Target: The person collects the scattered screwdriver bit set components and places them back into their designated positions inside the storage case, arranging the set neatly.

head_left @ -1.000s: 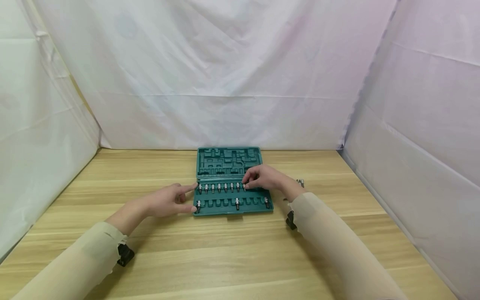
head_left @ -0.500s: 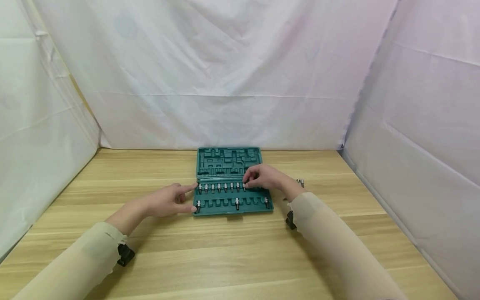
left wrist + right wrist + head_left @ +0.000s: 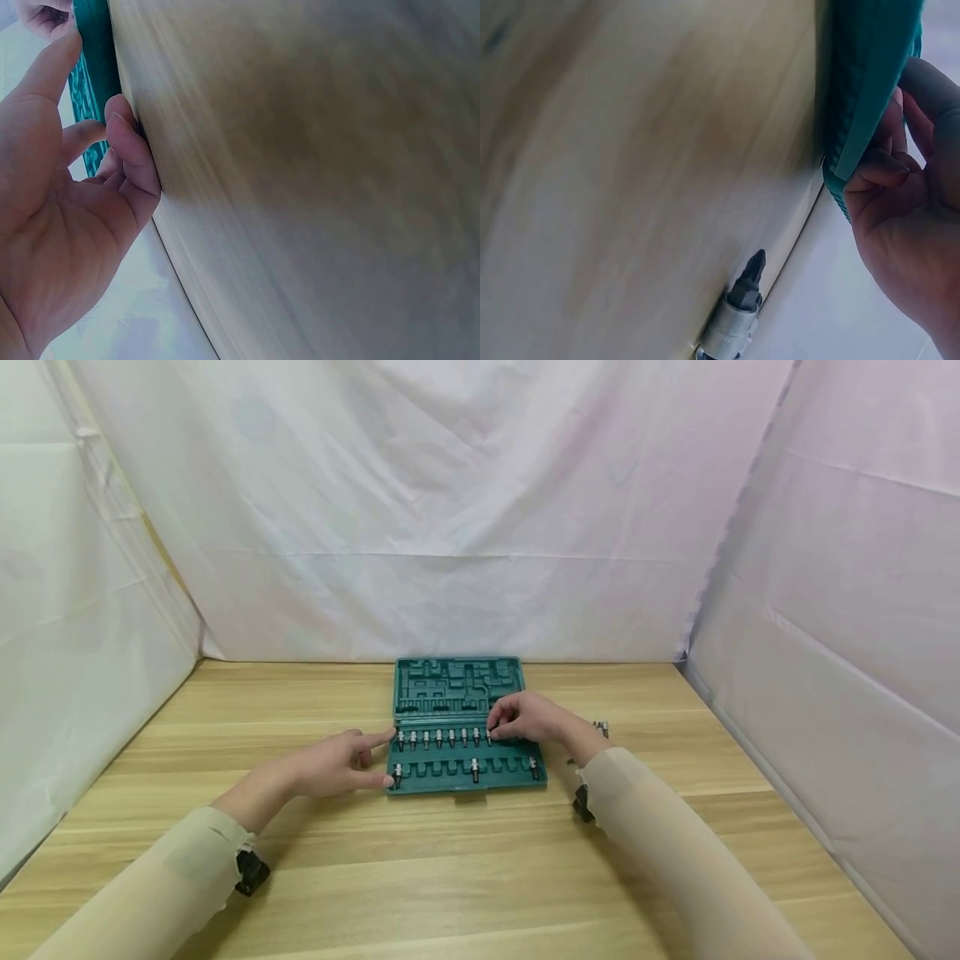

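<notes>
A green plastic case (image 3: 431, 790) lies open on the wooden table, its lid folded back. Several bit sockets (image 3: 452, 737) stand in its back row; three others sit in the front row at the left, middle and right. My right hand (image 3: 531, 717) pinches a bit socket (image 3: 489, 736) at the right end of the filled back slots. In the right wrist view, the case wall hides that socket from sight. My left hand (image 3: 333, 766) touches the case's left side, index finger and thumb straight, one at each row; the other fingers (image 3: 133, 154) bend loosely by the table.
Past my right wrist, loose bit sockets (image 3: 602, 727) lie on the table; one with a dark pointed tip (image 3: 731, 322) shows close up in the right wrist view. White cloth (image 3: 450, 552) hangs behind the table and along both sides.
</notes>
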A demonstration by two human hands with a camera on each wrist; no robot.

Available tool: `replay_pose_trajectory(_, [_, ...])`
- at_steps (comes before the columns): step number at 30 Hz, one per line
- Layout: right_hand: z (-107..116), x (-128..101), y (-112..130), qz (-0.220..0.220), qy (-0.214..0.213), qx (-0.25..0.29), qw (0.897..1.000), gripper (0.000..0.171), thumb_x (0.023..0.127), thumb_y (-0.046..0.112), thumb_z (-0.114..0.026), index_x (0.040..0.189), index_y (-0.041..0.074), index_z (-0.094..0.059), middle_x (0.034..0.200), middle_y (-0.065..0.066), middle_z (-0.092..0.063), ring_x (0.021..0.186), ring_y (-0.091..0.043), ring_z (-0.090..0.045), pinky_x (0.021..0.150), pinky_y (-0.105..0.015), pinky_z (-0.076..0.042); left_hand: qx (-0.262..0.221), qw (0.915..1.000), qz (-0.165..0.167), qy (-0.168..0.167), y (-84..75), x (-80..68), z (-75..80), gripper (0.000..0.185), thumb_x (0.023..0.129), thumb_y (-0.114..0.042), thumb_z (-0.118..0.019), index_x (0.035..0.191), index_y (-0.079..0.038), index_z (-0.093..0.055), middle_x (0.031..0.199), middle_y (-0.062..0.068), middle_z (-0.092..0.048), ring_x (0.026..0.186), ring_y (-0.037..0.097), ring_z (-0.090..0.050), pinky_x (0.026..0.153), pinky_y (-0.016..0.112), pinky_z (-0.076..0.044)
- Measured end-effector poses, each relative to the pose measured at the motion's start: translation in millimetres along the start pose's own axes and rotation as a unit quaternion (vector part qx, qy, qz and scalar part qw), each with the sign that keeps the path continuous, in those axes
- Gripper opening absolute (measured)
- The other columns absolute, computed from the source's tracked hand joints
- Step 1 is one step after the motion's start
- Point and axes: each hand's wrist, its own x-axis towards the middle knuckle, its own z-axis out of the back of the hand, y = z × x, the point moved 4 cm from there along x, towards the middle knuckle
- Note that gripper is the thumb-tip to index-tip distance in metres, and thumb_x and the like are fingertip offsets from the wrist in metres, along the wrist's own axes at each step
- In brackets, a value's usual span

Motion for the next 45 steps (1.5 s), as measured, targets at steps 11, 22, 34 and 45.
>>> replay_pose_trajectory(11, [0.3, 2.1, 2.6, -0.006, 0.005, -0.012, 1.000, 0.012, 0.106, 0.022, -0.077, 0.117, 0.022, -0.083, 0.096, -0.002, -0.072, 0.084, -0.018, -0.060, 0.077, -0.034, -0.050, -0.011, 0.9999, 0.004, 0.001, -0.3, -1.4, 1.0, 0.092, 0.103, -0.050, -0.076, 0.175, -0.014, -0.031, 0.110, 0.009, -0.055, 0.095, 0.020, -0.053, 0.079, 0.035, -0.048])
replay_pose_trajectory(22, [11.7, -9.6, -3.5, 0.022, 0.005, 0.050, 0.999, 0.026, 0.105, 0.025, -0.077, 0.131, 0.017, -0.078, 0.118, -0.004, -0.075, 0.104, -0.019, -0.068, 0.092, -0.038, -0.058, -0.011, 0.9999, 0.007, 0.005, -1.4, -1.2, -1.1, 0.092, 0.103, -0.052, -0.075, 0.175, -0.015, -0.031, 0.113, 0.009, -0.056, 0.097, 0.020, -0.055, 0.082, 0.037, -0.049])
replay_pose_trajectory(34, [43.1, -44.7, -18.7, 0.026, -0.033, 0.066, 0.997, 0.043, 0.107, 0.034, -0.073, 0.147, 0.017, -0.069, 0.134, -0.006, -0.071, 0.119, -0.034, -0.069, 0.100, -0.060, -0.054, -0.004, 1.0000, 0.005, 0.003, -2.9, -1.4, -0.1, 0.091, 0.104, -0.052, -0.075, 0.175, -0.014, -0.031, 0.112, 0.008, -0.056, 0.098, 0.020, -0.054, 0.084, 0.038, -0.048])
replay_pose_trajectory(45, [65.2, -76.4, -53.3, 0.017, -0.053, 0.102, 0.993, 0.041, 0.107, 0.031, -0.074, 0.146, 0.017, -0.069, 0.144, -0.024, -0.064, 0.121, -0.044, -0.067, 0.099, -0.052, -0.059, -0.002, 1.0000, 0.006, 0.003, -3.0, -1.3, 0.0, 0.092, 0.104, -0.051, -0.075, 0.175, -0.013, -0.031, 0.112, 0.009, -0.056, 0.098, 0.020, -0.054, 0.084, 0.038, -0.048])
